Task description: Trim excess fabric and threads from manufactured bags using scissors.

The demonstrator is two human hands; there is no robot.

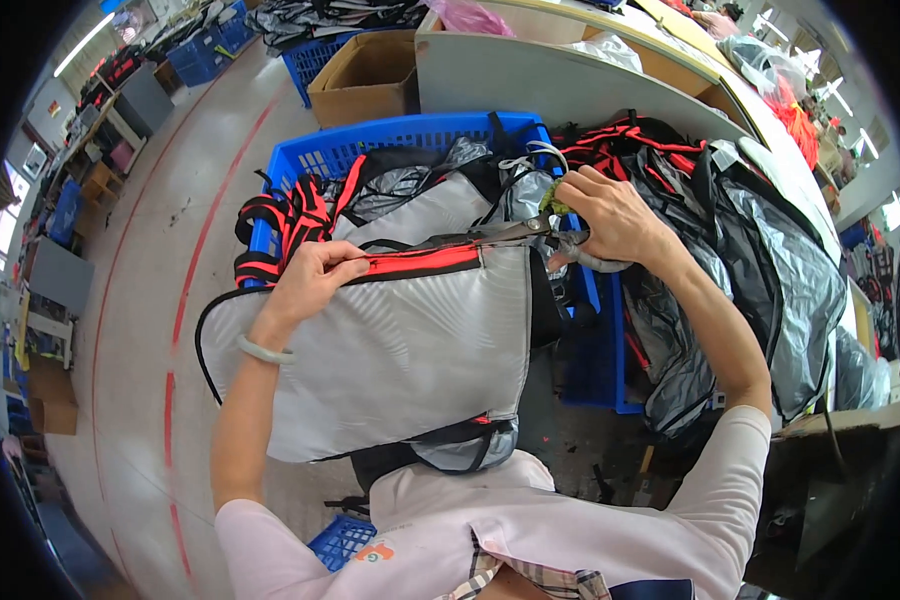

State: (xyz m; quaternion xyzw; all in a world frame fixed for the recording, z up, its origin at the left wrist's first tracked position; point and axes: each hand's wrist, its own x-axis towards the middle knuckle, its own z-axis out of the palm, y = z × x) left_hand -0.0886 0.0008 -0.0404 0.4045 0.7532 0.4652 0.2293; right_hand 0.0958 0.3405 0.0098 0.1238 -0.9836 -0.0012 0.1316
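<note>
A light grey fabric panel (420, 350) with black-bound edges lies spread across my lap and the near side of a blue crate. Along its far edge runs a red strip (425, 265) with black borders. My left hand (315, 280) pinches the left end of that strip between thumb and fingers. In my right hand (610, 220) is a pair of scissors (520, 232), with wrapped handles. Their blades point left and lie along the strip's right part; whether they touch the cloth I cannot tell.
The blue crate (410, 128) holds grey and black sewn pieces with red straps (305, 215). To the right, a second heap of silver and black pieces (740, 260) fills another blue crate. A cardboard box (365, 80) stands behind, next to a grey board (560, 75).
</note>
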